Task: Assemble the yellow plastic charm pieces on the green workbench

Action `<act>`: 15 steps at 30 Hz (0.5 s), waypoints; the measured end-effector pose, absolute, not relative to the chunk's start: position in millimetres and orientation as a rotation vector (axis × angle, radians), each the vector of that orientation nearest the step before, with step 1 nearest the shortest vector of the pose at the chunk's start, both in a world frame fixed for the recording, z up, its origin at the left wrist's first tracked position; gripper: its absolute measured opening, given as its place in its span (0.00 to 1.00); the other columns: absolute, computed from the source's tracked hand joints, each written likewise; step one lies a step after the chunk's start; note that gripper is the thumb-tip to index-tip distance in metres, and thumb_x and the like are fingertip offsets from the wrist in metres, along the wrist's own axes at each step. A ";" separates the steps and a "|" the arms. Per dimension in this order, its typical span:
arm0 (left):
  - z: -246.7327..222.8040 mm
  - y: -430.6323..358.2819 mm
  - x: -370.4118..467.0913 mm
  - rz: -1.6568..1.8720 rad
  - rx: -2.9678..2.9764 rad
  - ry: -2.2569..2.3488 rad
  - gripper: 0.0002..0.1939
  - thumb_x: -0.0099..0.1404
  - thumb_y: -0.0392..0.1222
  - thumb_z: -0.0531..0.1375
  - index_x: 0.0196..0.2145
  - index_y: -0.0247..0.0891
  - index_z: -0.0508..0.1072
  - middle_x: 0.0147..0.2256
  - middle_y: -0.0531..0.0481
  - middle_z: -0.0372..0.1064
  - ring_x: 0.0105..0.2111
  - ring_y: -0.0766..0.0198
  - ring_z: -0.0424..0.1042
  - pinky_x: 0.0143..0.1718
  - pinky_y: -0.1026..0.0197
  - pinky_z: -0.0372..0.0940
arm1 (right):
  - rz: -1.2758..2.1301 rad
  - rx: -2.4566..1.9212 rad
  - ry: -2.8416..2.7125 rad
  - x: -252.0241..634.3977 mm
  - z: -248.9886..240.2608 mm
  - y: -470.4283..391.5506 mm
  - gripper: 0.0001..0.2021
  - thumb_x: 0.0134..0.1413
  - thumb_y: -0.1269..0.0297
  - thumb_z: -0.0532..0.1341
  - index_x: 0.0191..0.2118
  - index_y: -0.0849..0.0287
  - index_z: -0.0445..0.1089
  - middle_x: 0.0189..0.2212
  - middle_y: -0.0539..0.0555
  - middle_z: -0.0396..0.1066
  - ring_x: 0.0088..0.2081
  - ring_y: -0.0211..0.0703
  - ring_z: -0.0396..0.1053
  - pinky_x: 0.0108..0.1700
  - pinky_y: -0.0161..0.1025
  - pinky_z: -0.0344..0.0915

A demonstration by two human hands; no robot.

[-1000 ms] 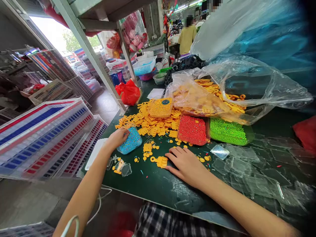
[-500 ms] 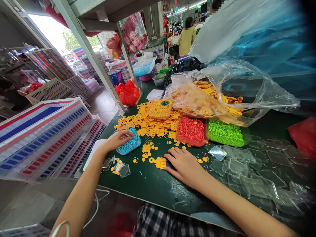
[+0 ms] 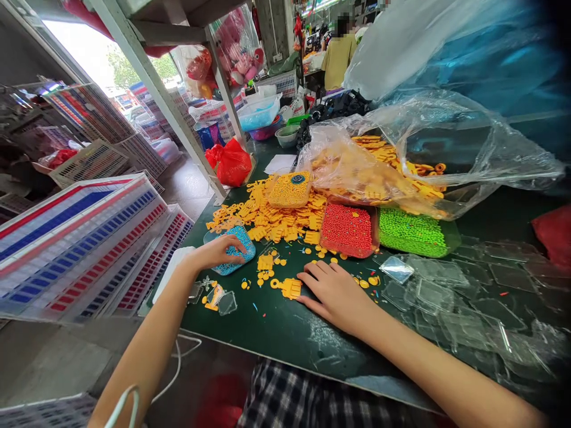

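Observation:
My left hand is over a clear tray of blue beads, its fingers bent down among the beads and apart. Whether any bead is between the fingertips is too small to see. On the table, my right hand lies low with its thumb and index finger at the right end of a yellow plastic piece with a ring at its left end. Small yellow discs and another yellow piece lie just behind it. Left of these is a clear plastic case beside small yellow parts.
A heap of yellow pieces carries a tray of yellow beads. Trays of red beads and green beads stand behind my right hand. Clear plastic covers spread rightward. Plastic crates stand left of the table.
My left fingers have curled from stretched out to bent down into the blue beads. My right hand stays at the yellow piece. The view has shifted slightly.

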State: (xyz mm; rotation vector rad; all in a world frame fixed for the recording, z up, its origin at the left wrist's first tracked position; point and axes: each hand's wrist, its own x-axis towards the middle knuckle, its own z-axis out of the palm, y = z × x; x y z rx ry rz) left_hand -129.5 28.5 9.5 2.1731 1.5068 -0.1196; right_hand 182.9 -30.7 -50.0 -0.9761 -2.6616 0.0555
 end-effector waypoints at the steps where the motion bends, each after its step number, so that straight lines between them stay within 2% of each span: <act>1: 8.4 29.0 -128.6 -0.113 2.183 1.496 0.25 0.59 0.62 0.58 0.39 0.37 0.76 0.43 0.43 0.71 0.42 0.54 0.70 0.47 0.56 0.63 | 0.052 -0.975 -2.659 183.0 -49.9 -30.8 0.14 0.60 0.57 0.60 0.45 0.62 0.71 0.43 0.59 0.72 0.44 0.51 0.69 0.43 0.46 0.63; 9: 7.5 26.8 -125.4 -0.036 2.219 1.470 0.25 0.62 0.63 0.54 0.29 0.36 0.75 0.35 0.46 0.70 0.36 0.58 0.70 0.43 0.57 0.64 | 0.046 -0.967 -2.656 183.6 -48.7 -30.8 0.14 0.60 0.56 0.60 0.44 0.62 0.71 0.42 0.59 0.72 0.43 0.51 0.69 0.41 0.45 0.63; 15: 17.1 24.2 -129.5 0.010 2.170 1.527 0.22 0.64 0.60 0.55 0.39 0.39 0.77 0.41 0.46 0.73 0.40 0.58 0.71 0.45 0.58 0.65 | 0.064 -0.965 -2.664 183.8 -49.0 -30.1 0.14 0.61 0.56 0.59 0.44 0.62 0.71 0.42 0.59 0.72 0.43 0.51 0.68 0.41 0.45 0.62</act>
